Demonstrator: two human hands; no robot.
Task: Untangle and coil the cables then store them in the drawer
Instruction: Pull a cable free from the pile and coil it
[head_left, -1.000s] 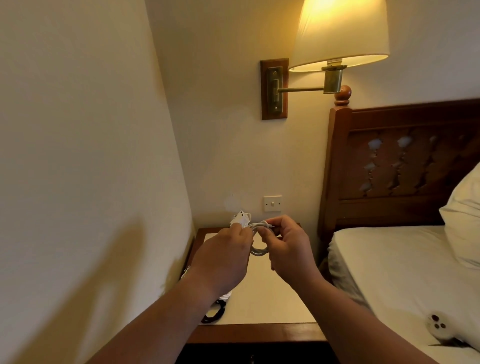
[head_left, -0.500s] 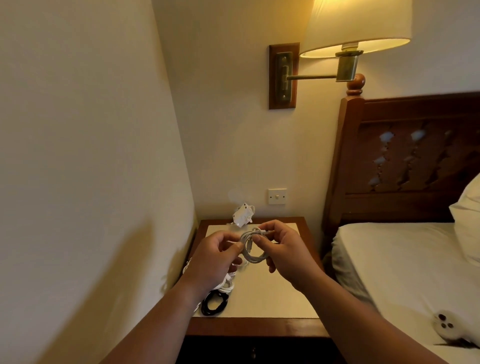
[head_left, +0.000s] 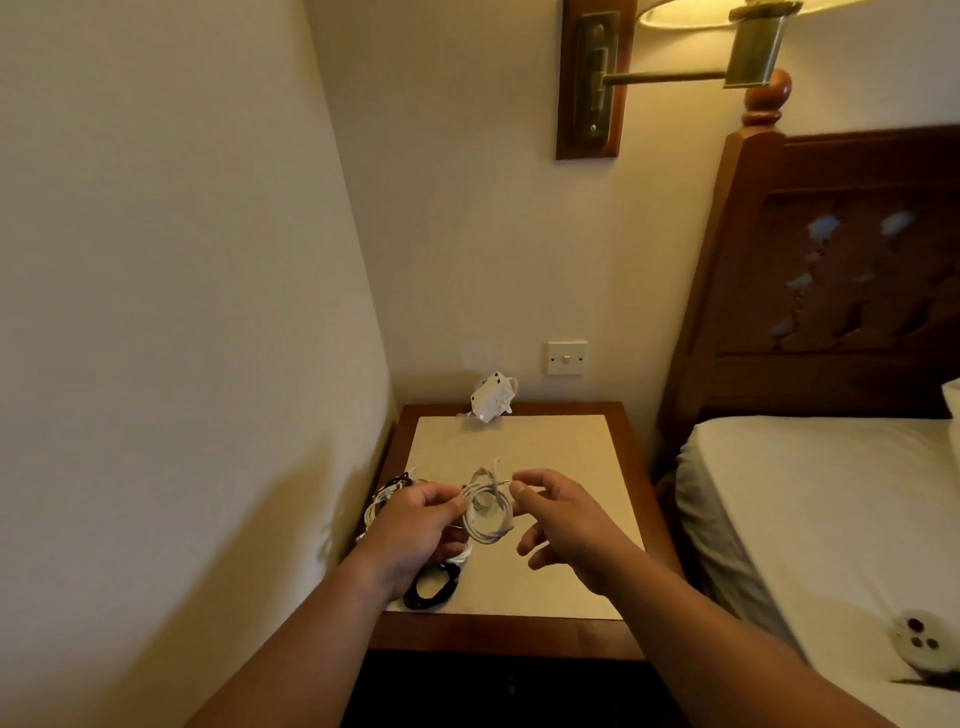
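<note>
A small coil of white cable (head_left: 485, 514) hangs between my hands, just above the nightstand top (head_left: 571, 457). My left hand (head_left: 415, 530) pinches the coil's left side. My right hand (head_left: 563, 519) pinches the wrapped top of the coil between thumb and forefinger, while its other fingers spread loosely away. A short cable end sticks up from the wrap. A black coiled cable (head_left: 431, 587) lies at the nightstand's front left. Behind my left hand sits a tangle of white and black cables (head_left: 387, 496). The drawer front (head_left: 509, 686) below is dark and hard to make out.
A white plug adapter (head_left: 491, 402) stands at the back of the nightstand under a wall switch (head_left: 567, 358). A wall closes off the left side. The bed (head_left: 810, 519) and wooden headboard (head_left: 857, 270) are on the right. A wall lamp (head_left: 675, 78) hangs above.
Both hands have come down with the coil, closer to the nightstand top. The lower fingers of my right hand have spread away from the coil. The view has tilted downward.
</note>
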